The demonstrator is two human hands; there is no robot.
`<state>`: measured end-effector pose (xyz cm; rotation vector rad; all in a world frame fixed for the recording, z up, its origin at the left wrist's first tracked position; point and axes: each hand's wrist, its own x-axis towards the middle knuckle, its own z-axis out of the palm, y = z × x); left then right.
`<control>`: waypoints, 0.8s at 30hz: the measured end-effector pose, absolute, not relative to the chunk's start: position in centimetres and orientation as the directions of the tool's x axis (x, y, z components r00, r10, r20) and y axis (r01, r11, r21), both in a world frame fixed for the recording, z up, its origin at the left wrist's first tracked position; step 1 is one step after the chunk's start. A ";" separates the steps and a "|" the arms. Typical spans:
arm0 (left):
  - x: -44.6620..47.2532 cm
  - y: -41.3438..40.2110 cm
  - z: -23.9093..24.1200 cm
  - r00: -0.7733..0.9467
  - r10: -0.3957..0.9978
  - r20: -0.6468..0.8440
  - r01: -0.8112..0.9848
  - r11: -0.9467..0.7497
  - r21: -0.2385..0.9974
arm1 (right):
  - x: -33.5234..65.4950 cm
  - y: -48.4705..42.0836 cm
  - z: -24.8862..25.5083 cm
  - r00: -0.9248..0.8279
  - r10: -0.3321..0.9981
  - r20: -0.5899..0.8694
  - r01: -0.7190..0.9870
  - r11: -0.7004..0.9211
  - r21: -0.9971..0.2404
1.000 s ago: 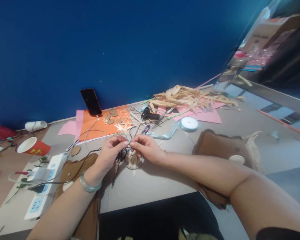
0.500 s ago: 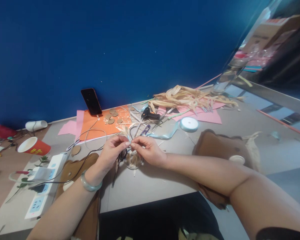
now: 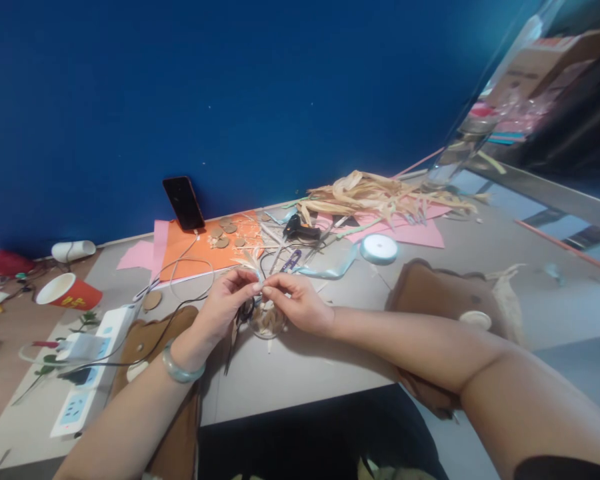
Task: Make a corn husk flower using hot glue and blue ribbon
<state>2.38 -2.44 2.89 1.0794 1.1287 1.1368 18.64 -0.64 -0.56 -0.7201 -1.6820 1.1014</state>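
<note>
My left hand (image 3: 225, 300) and my right hand (image 3: 300, 301) meet over the table, thumbs and fingertips pinched together. Between them is a small bunch of pale dried husk (image 3: 253, 259), its strips fanning up above the fingers. A bit of light blue ribbon shows at the pinch; the fingers hide most of it. Just below the hands sits a small round clear dish (image 3: 269, 321) with husk-coloured pieces inside. Dark-handled scissors (image 3: 233, 337) lie beside it, partly under my left hand. Beyond the fingers lies a purple-handled tool (image 3: 293, 260). A spool of light blue ribbon (image 3: 379, 249) rests to the right.
Behind the hands are a black glue gun (image 3: 301, 230), a heap of dried husks (image 3: 365, 193) on pink paper, and orange paper (image 3: 180, 257) with wooden discs. A phone (image 3: 183, 203) leans on the blue wall. Leftward stand a power strip (image 3: 93, 373) with cables and a red paper cup (image 3: 73, 292).
Hardly anything differs. Both hands keep their pinch in the same place, with only a slight shift of the fingers and the view.
</note>
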 end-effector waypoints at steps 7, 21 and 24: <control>2.2 -1.8 2.1 0.177 0.976 -0.128 -0.171 0.159 0.972 | 18.5 -0.6 -0.6 -0.394 0.884 0.251 -0.092 0.233 -0.968; 1.1 -0.5 0.5 0.024 0.998 0.065 0.022 -0.065 0.998 | 20.3 5.6 4.0 -0.092 0.977 0.194 -0.213 0.171 -0.962; 0.9 -0.5 0.2 0.036 0.997 0.075 0.049 -0.076 0.996 | 22.9 6.9 5.3 -0.050 0.960 0.274 -0.067 0.271 -0.960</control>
